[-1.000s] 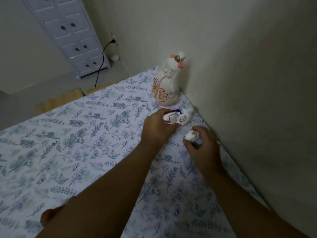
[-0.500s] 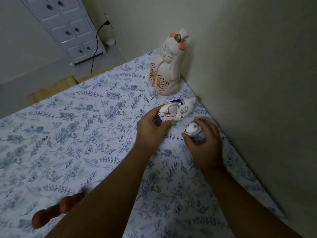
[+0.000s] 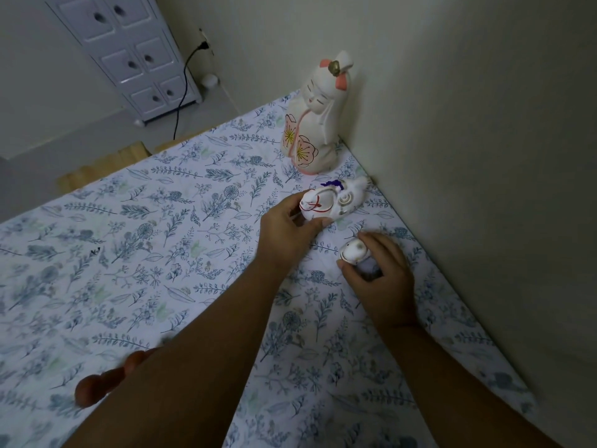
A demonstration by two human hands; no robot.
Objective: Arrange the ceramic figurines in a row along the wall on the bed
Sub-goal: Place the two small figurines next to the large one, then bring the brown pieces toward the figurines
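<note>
- covering the bed (image 3: 161,253) is a white sheet printed all over with blue-grey leaves and flowers; it meets a plain pale wall (image 3: 468,156) along its right edge.
- beyond the far edge of the bed lies a pale floor, where a white drawer cabinet (image 3: 129,53) with dark finger holes stands against the back wall.
- a black cable (image 3: 182,88) hangs from a plug in that wall, just beside the cabinet, and a strip of light wood (image 3: 106,166) shows at the bed's edge.
- three ceramic figurines are in view, lined up near the wall.
- one tall doll figurine (image 3: 315,121), white with pink flower panels and a pink bow, stands upright on the sheet, farthest away and close to the wall.
- one rounded white figurine (image 3: 329,202) with red lines, a gold swirl and a purple tuft sits next in line; the left hand (image 3: 287,231) has its grip closed on the near end, thumb below and fingers above.
- one small white figurine (image 3: 353,252) with gold marks is nearest; the right hand (image 3: 381,276) is wrapped around it, grip clamped on it, just beside the wall.
- one reddish-brown object (image 3: 103,383) lies on the sheet by the left forearm, partly hidden; i cannot tell what it is.
- two bare forearms reach in from the bottom of the view.
</note>
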